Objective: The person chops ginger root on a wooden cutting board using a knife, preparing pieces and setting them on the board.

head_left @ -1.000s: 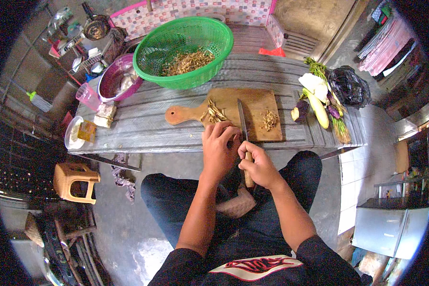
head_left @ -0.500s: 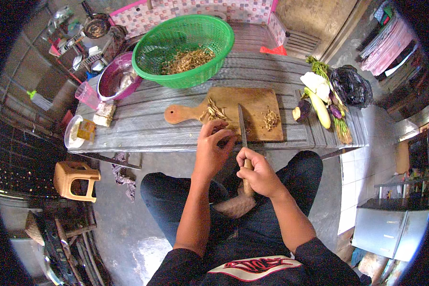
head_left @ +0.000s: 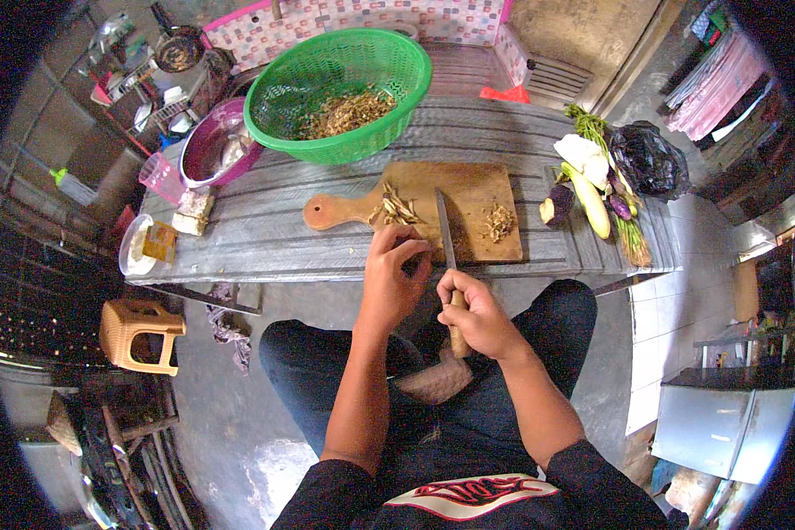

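Note:
My right hand (head_left: 473,311) is wrapped round the wooden handle of a knife (head_left: 448,231), whose blade points away from me over a wooden cutting board (head_left: 477,185). Curled at the board's near edge, my left hand (head_left: 396,269) has its thumb and fingers drawn together left of the blade. Whatever they may pinch is too small to make out. Beyond those fingers lies a small heap of brownish strips (head_left: 397,208). Right of the blade is a pile of finely chopped brown bits (head_left: 498,223).
A green plastic basket (head_left: 397,132) with brown shreds stands behind the board. Left of it are a purple basin (head_left: 190,159) and a pink cup (head_left: 161,177). Eggplants (head_left: 585,201), greens (head_left: 632,240) and a black plastic bag (head_left: 652,159) lie at the right. The table (head_left: 283,238) ends just before my knees.
The knife blade has tilted slightly to the left, its tip shifting a little. Both hands stay in nearly the same place, and the heaps on the board look much the same.

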### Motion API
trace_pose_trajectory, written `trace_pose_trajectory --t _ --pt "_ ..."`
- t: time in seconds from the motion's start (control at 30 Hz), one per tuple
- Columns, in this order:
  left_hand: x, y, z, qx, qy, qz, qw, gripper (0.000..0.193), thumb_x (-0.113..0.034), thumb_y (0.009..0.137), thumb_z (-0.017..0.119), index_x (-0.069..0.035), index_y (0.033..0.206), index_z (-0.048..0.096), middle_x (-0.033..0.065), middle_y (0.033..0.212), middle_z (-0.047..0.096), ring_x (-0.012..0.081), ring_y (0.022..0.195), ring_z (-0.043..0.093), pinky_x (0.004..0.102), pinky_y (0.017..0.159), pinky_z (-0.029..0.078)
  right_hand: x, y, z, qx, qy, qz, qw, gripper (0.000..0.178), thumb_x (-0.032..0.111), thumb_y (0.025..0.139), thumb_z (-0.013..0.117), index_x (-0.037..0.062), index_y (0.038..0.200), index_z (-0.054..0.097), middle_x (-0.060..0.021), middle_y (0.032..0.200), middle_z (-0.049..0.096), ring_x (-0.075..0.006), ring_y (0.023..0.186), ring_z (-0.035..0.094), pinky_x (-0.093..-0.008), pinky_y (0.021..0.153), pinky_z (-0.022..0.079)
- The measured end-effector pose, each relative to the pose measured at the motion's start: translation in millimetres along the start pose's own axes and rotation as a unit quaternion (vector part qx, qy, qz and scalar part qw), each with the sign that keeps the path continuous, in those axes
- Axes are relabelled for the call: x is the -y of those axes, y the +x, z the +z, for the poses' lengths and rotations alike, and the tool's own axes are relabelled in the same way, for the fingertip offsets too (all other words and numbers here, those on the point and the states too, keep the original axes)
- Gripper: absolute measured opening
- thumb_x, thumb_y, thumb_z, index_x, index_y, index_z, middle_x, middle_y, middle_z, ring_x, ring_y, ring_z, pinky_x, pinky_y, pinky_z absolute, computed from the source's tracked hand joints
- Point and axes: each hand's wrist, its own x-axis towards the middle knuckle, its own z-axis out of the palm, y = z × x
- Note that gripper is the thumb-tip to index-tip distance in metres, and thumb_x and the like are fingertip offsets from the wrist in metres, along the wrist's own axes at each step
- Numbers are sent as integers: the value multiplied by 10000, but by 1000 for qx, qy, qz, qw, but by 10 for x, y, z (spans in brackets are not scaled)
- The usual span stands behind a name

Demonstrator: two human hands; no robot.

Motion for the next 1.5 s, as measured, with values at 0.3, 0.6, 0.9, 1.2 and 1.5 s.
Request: trace_pose_trajectory --t 0.3,0.6,0.9,1.2,1.5 --pt "-67 23 -4 -14 15 -36 999 193 -18 778 817 -27 966 773 145 1108 718 346 1036 698 429 901 566 175 15 -31 -16 71 39 997 187 15 788 640 84 889 499 49 796 394 -62 738 392 -272 661 367" --pt "-19 0 -3 -17 7 -25 1000 199 -28 773 829 -25 965 777 140 1126 725 357 1013 700 436 898 567 37 65 2 -16 -86 -37 995 161 32 807 631 79 895 504 20 743 393 -92 694 407 -309 627 364" --pt "-4 24 19 -5 43 10 999 200 -35 791 808 -43 983 752 103 1090 685 350 1030 638 450 894 538 94 124 -24 -9 -57 21 998 179 12 788 634 76 894 506 25 805 441 -90 751 424 -283 677 385" --pt "-13 6 18 -20 42 16 999 210 -44 781 809 -53 985 761 114 1117 682 343 1055 637 455 915 535 -62 33 -22 -8 13 18 1000 201 9 764 644 80 879 495 55 800 411 -69 739 410 -264 670 366" --pt "-11 -128 -62 20 91 47 995 307 -54 771 804 -79 1074 756 87 1186 672 328 1095 626 453 942 523 89 -52 20 1 52 31 998 195 11 783 635 83 898 495 45 822 423 -74 770 420 -277 680 385"
